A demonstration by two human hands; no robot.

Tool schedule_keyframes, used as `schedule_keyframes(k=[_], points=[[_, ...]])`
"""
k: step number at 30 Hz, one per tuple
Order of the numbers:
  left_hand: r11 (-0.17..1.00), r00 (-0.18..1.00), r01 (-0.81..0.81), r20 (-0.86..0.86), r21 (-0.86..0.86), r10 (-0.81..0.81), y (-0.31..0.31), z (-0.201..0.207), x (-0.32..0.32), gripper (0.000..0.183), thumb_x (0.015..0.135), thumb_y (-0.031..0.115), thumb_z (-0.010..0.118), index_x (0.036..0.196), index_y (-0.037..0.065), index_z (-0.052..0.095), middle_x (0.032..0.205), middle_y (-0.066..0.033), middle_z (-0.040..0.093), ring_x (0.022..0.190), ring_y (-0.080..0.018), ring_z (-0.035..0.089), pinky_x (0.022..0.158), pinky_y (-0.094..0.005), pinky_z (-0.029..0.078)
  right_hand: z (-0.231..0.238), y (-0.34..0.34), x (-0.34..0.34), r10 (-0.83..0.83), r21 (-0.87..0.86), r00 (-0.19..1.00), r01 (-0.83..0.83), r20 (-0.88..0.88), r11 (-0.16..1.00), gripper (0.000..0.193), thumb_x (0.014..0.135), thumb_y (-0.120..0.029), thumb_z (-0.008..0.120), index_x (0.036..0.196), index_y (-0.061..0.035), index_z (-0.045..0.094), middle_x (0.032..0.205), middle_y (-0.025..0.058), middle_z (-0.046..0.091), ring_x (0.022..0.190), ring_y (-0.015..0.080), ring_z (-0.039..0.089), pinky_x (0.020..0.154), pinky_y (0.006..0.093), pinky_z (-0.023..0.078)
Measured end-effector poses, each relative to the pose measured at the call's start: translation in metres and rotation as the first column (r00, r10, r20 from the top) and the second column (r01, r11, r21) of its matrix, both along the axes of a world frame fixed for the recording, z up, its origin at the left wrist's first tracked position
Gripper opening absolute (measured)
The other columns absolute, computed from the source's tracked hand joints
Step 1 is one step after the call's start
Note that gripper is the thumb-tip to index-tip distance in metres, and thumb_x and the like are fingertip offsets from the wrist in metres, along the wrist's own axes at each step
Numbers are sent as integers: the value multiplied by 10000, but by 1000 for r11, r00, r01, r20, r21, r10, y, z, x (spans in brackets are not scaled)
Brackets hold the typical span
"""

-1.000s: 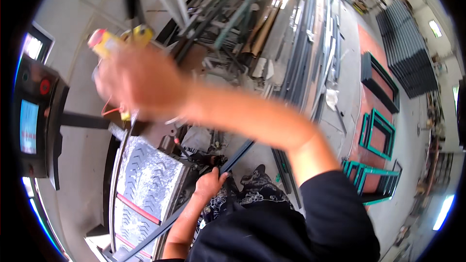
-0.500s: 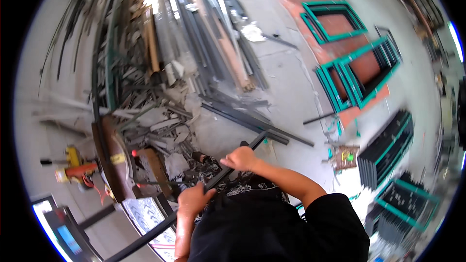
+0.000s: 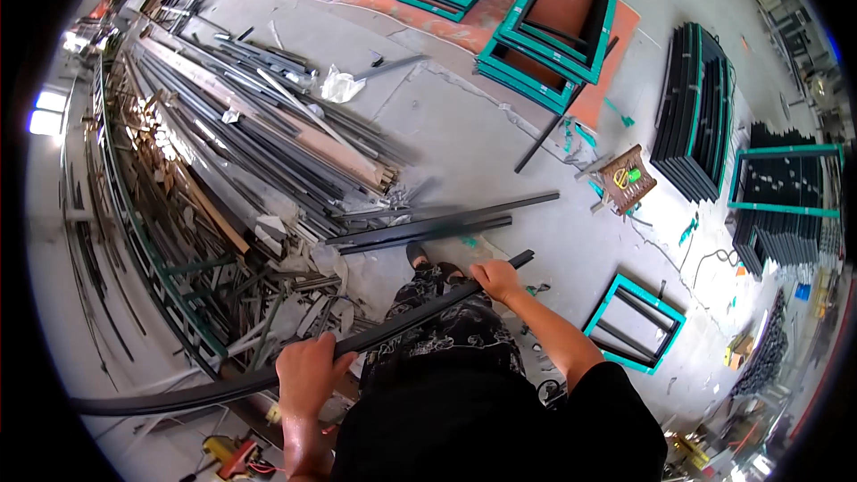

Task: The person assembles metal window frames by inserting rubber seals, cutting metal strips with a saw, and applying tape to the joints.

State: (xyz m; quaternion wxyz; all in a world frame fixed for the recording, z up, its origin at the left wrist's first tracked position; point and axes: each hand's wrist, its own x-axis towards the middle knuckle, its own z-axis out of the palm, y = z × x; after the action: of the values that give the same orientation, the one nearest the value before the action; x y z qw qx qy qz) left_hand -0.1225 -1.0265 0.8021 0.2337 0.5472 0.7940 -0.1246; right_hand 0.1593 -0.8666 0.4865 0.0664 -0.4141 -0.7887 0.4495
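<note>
Bar [image 3: 406,319], long and dark, slants from lower left to centre, fingers of left hand [image 3: 306,377] and right hand [image 3: 498,279] wrapped round it, seemingly mid-carry, the next move calling for clearance from loose bars [image 3: 446,218] mid-frame and green frames [image 3: 546,58] at upper centre.

Grey floor [image 3: 437,143], heaped long bars [image 3: 259,134], reddish sheet [image 3: 620,62], stacked dark frames [image 3: 692,116], lone green-edged frame [image 3: 652,296]

Long dark profile [image 3: 412,316], ridged lengthwise; held in left hand [image 3: 306,373] and right hand [image 3: 498,279], right end angled forward.
</note>
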Motion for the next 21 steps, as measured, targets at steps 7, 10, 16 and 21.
schedule_keyframes(k=[7, 10, 16, 21], points=[[982, 979, 177, 112, -63, -169, 54, -26, -47, 399, 805, 445, 693, 780, 65, 571, 653, -111, 626, 648, -343, 632, 568, -451, 469, -2, -1, 14, -104, -39, 977, 113, 188, 993, 428, 964, -414, 426, 777, -95, 641, 709, 164, 624, 720, 414, 586, 665, 511, 442], [976, 971, 216, 107, -17, -213, 68, -43, -75, 417, 785, 467, 705, 766, 70, 578, 656, -111, 625, 645, -338, 631, 568, -447, 470, -10, 3, 0, -90, -9, 972, 94, 215, 995, 438, 970, -416, 416, 781, -90, 641, 710, 170, 626, 724, 415, 589, 665, 511, 445], [966, 956, 259, 141, 11, -258, 131, -68, -116, 444, 757, 501, 715, 751, 72, 599, 687, -120, 640, 703, -353, 640, 609, -464, 479, 24, 46, -44, -200, 134, 960, 176, 197, 975, 492, 962, -454, 455, 693, -80, 629, 659, 183, 616, 672, 416, 601, 628, 521, 462], [908, 891, 411, 176, 76, -418, 227, -86, -107, 463, 792, 535, 662, 781, 75, 619, 685, -122, 640, 677, -356, 636, 578, -474, 477, 57, 105, -60, -252, 172, 957, 227, 140, 958, 471, 961, -445, 471, 682, -93, 615, 617, 160, 587, 634, 395, 589, 582, 508, 447]])
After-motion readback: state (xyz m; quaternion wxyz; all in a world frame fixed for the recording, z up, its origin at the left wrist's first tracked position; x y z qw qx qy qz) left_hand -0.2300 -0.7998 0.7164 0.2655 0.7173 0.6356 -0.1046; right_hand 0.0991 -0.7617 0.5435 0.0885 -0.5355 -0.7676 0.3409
